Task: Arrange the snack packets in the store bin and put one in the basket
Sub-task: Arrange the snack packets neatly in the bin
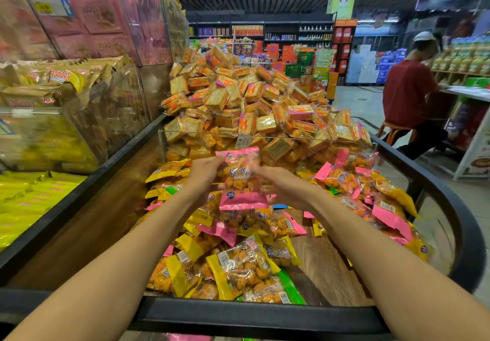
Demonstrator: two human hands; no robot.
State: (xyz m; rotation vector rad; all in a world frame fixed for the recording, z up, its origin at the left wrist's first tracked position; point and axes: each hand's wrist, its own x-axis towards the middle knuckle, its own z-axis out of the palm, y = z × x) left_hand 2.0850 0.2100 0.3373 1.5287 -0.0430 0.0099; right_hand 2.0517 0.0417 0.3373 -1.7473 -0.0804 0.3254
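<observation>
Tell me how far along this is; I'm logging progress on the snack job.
Early. Done: nothing clearly; packets in the bin lie jumbled. In hand: the left hand pinches a pink-edged packet held above the pile, with the right hand beside it, blurred. Left: tidying the loose packets and putting one in the basket, which is not in view.

Packets in bin; cracker pile behind divider.

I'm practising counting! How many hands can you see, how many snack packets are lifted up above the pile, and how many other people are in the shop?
Hands: 2, the left hand and the right hand
Packets lifted up: 1, the pink packet
Other people: 1, the seated person
Total: 4
</observation>
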